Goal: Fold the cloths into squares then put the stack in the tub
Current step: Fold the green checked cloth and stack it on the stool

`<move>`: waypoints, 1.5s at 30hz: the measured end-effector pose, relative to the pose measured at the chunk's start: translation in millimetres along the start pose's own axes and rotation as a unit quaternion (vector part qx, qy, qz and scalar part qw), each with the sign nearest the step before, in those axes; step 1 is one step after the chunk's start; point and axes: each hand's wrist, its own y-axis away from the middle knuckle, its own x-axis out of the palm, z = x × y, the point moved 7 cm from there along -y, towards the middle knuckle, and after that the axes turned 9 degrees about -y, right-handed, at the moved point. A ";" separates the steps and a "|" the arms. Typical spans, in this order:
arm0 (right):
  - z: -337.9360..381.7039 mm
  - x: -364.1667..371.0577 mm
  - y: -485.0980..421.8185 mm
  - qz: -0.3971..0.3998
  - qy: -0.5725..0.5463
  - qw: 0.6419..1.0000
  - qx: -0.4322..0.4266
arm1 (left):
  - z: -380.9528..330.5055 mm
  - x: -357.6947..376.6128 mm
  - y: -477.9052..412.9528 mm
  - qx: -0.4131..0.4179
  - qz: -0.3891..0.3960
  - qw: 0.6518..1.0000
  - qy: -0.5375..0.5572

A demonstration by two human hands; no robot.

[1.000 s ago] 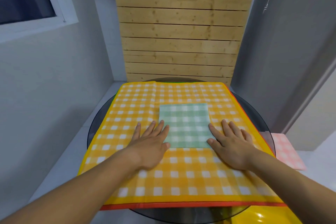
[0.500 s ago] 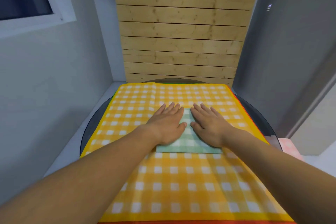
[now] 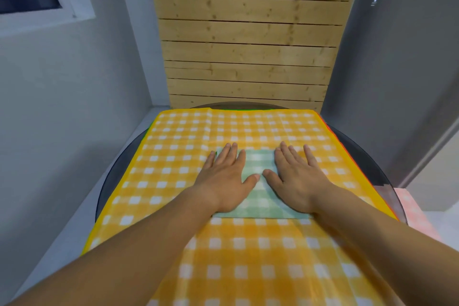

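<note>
Whereas both hands lay close together over the middle of the folded green cloth half a second ago, they now sit apart on it. The left hand covers its left part and the right hand its right part, with a strip of green check showing between them. Each hand lies palm down, fingers straight and slightly spread, pressing flat; neither grips nor pinches anything. A second ago the hands rested beside the square, on the yellow checked cloth.

Finding: the sequence reads as a smoothing stroke from the centre outward, setting the creases of a square already folded.

The green cloth lies flat on the yellow cloth, which is spread unfolded over the round glass table. A red edge shows beneath the yellow cloth along the right side, likely a further cloth. A pink checked cloth lies off the table to the right. The tub is not in view.

Assessment: one cloth is squared. The yellow one, and whatever lies under it, remain to be folded, so stacking and placing in the tub are some way off.
</note>
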 end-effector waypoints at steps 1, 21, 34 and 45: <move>-0.4 -3.3 1.6 -0.004 -0.022 1.000 0.004 | 2.5 -5.1 2.1 -0.011 -0.020 0.999 0.028; -21.0 -42.2 67.9 -0.042 -0.501 0.838 0.211 | 20.9 -22.4 63.4 -0.212 -0.050 0.831 0.511; -192.5 -113.4 204.6 -0.271 -0.443 0.828 0.211 | -218.2 -30.1 52.5 0.000 -0.079 0.796 0.600; -347.9 -55.0 284.3 -0.289 -0.384 0.825 0.298 | -419.0 77.3 24.2 -0.013 -0.078 0.770 0.633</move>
